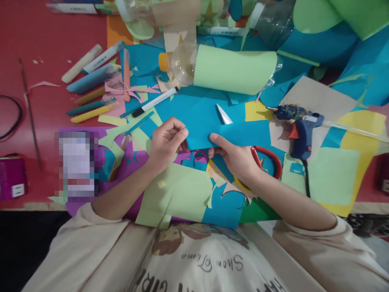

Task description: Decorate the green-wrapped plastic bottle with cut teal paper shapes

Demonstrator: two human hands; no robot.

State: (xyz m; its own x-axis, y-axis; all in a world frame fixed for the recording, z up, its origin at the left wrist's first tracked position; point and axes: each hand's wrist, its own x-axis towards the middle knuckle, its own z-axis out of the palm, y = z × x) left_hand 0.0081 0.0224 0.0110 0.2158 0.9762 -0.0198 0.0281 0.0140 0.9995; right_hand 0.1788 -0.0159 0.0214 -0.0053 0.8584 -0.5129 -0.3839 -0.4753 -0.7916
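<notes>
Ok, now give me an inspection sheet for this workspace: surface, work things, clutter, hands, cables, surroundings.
Surface: red table, much of it covered by coloured paper.
Work things: blue paper strip, held; scissors, partly hidden by it; bottle lying beyond, wrapped in light green paper; glue gun at the right.
Clutter: markers at the left, pink scraps beside them.
Left hand: pinches the strip's left end.
Right hand: holds the strip farther along.
Cables: black cord from the glue gun's handle; plug not in view.
Surroundings: phone, screen blurred, near left; purple box at the left edge.
</notes>
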